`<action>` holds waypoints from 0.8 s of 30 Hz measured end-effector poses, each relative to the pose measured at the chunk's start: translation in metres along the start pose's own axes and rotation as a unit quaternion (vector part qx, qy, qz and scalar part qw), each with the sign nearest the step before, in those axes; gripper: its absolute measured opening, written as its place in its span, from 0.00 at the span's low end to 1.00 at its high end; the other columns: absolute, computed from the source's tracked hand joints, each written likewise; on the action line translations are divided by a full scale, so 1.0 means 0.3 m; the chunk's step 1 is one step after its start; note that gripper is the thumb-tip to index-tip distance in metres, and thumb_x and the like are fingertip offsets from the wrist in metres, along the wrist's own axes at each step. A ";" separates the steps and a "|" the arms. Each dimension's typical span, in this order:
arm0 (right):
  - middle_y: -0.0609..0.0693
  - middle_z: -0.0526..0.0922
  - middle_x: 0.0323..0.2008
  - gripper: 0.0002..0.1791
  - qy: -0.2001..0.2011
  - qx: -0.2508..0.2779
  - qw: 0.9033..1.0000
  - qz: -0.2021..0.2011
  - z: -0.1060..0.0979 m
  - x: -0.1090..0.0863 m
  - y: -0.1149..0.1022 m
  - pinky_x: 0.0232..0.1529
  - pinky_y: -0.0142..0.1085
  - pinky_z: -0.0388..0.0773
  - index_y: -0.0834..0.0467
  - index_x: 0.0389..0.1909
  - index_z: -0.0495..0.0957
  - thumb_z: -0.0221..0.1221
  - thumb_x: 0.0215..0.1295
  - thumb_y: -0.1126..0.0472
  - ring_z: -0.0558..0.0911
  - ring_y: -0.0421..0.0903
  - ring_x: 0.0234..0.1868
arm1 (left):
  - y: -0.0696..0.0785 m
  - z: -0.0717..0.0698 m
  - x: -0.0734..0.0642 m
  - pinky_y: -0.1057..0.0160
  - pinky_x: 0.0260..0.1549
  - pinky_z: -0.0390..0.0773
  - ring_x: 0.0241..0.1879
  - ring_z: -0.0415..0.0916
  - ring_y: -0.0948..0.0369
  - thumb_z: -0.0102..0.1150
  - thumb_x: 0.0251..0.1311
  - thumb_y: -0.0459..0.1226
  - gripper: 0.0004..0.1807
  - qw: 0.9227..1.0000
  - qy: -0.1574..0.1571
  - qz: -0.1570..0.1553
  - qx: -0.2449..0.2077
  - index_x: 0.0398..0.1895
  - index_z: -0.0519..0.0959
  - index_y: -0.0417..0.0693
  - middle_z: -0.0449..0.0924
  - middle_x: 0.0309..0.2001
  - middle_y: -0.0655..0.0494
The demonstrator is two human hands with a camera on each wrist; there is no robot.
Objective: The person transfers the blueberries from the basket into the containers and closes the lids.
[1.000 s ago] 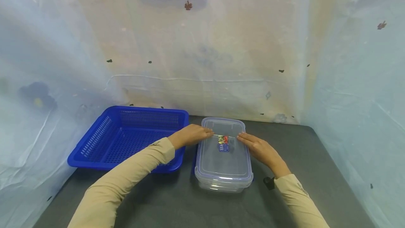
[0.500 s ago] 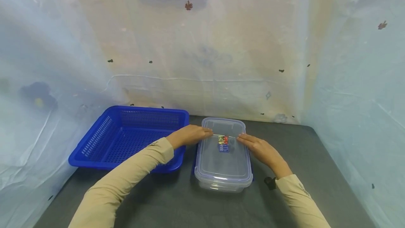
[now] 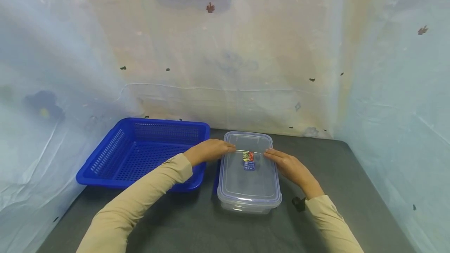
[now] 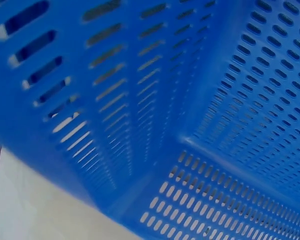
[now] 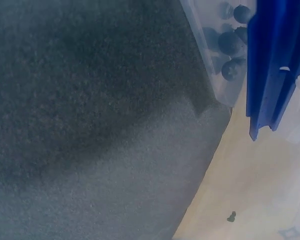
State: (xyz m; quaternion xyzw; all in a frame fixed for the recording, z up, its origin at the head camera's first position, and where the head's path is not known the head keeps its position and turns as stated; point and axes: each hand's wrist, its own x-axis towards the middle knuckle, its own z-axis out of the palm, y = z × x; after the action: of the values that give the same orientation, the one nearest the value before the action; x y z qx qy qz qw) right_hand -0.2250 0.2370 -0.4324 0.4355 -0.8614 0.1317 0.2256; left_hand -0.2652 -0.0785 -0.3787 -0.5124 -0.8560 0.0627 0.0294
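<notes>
A clear rectangular food container (image 3: pixel 242 208) stands on the dark table, its transparent lid (image 3: pixel 250 180) on top with a small printed label (image 3: pixel 249 161). My left hand (image 3: pixel 210 150) reaches from the left, straight fingers resting on the lid's left edge. From the right, my right hand (image 3: pixel 291 168) lays its extended fingers on the opposite edge. In the right wrist view a blue locking flap (image 5: pixel 275 65) sticks out beside the container wall, and dark round things (image 5: pixel 232 44) show through the plastic. Neither wrist view shows a hand.
A blue slotted plastic basket (image 3: pixel 140 159) stands to the left, under my left forearm; its slotted wall (image 4: pixel 140 75) fills the left wrist view. Pale patterned sheeting (image 3: pixel 225 50) hangs behind and at both sides of the grey table (image 3: pixel 197 229).
Both hands stay on the lid's edges with almost no movement. The view shifts very slightly; container and basket keep their places.
</notes>
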 end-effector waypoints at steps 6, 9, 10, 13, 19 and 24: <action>0.61 0.80 0.52 0.27 0.033 0.031 0.998 0.035 -0.001 -0.010 -0.010 0.47 0.49 0.78 0.68 0.53 0.79 0.63 0.48 0.84 0.80 0.59 0.53 | -0.003 -0.046 -0.048 0.56 0.55 0.73 0.56 0.75 0.50 0.63 0.58 0.24 0.24 0.983 0.095 -0.056 -0.150 0.60 0.75 0.37 0.77 0.57 0.44; 0.62 0.81 0.51 0.29 0.080 0.041 0.995 0.053 -0.003 -0.016 -0.016 0.47 0.48 0.77 0.69 0.52 0.79 0.63 0.44 0.86 0.80 0.60 0.52 | 0.028 -0.065 -0.085 0.55 0.56 0.72 0.57 0.74 0.49 0.64 0.58 0.26 0.24 0.948 0.201 -0.107 -0.222 0.60 0.75 0.35 0.77 0.57 0.43; 0.62 0.81 0.50 0.29 0.097 0.045 0.992 0.064 -0.003 -0.021 -0.022 0.48 0.48 0.77 0.69 0.52 0.79 0.63 0.44 0.85 0.80 0.60 0.52 | 0.048 -0.070 -0.099 0.54 0.55 0.72 0.57 0.74 0.49 0.64 0.58 0.26 0.24 0.932 0.229 -0.128 -0.250 0.60 0.75 0.35 0.77 0.57 0.43; 0.62 0.82 0.50 0.27 0.152 0.065 0.980 0.115 -0.007 -0.036 -0.057 0.50 0.42 0.76 0.69 0.51 0.79 0.64 0.45 0.83 0.81 0.60 0.50 | 0.130 -0.072 -0.136 0.53 0.53 0.74 0.56 0.74 0.48 0.63 0.60 0.29 0.23 0.876 0.282 -0.197 -0.337 0.60 0.75 0.37 0.76 0.57 0.44; 0.65 0.77 0.56 0.26 0.165 0.199 0.913 0.314 0.001 -0.059 -0.186 0.50 0.43 0.75 0.69 0.60 0.73 0.64 0.61 0.68 0.78 0.63 0.53 | 0.283 -0.037 -0.155 0.50 0.55 0.72 0.61 0.70 0.46 0.62 0.62 0.34 0.26 0.771 0.326 -0.283 -0.468 0.63 0.72 0.38 0.71 0.62 0.41; 0.65 0.67 0.66 0.36 0.124 0.324 0.813 0.468 0.024 -0.070 -0.268 0.61 0.45 0.66 0.68 0.69 0.61 0.62 0.66 0.56 0.67 0.60 0.65 | 0.363 0.063 -0.127 0.45 0.60 0.64 0.66 0.61 0.42 0.61 0.64 0.37 0.32 0.730 0.351 -0.309 -0.499 0.67 0.63 0.31 0.64 0.66 0.34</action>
State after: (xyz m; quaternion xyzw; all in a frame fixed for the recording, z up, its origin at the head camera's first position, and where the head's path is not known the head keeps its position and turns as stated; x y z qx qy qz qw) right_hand -0.1509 0.2015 -0.4467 0.0082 -0.8333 0.5458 0.0869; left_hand -0.1541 -0.0627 -0.4119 -0.1463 -0.8036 -0.5704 0.0858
